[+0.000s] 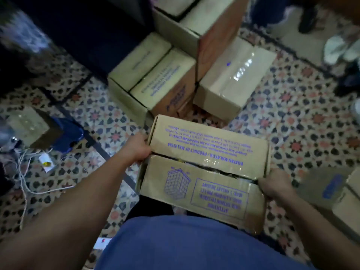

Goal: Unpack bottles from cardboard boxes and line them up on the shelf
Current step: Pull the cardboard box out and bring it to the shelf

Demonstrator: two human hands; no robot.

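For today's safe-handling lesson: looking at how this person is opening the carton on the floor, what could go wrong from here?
1. Both hands, left and right, grip the flaps at the carton seam; a hard pull could tear the cardboard or jolt whatever is packed inside.
2. The loose cord lies on the tiled floor beside the person, a possible trip hazard.
3. Stacked boxes crowd the space ahead.

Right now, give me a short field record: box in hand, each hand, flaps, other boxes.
box in hand: cardboard box, printed in blue
left hand: grips the box's left edge at the flap seam
right hand: grips the right end at the seam
flaps: parted slightly, tape split; contents unclear
other boxes: closed stack beyond on the tiled floor
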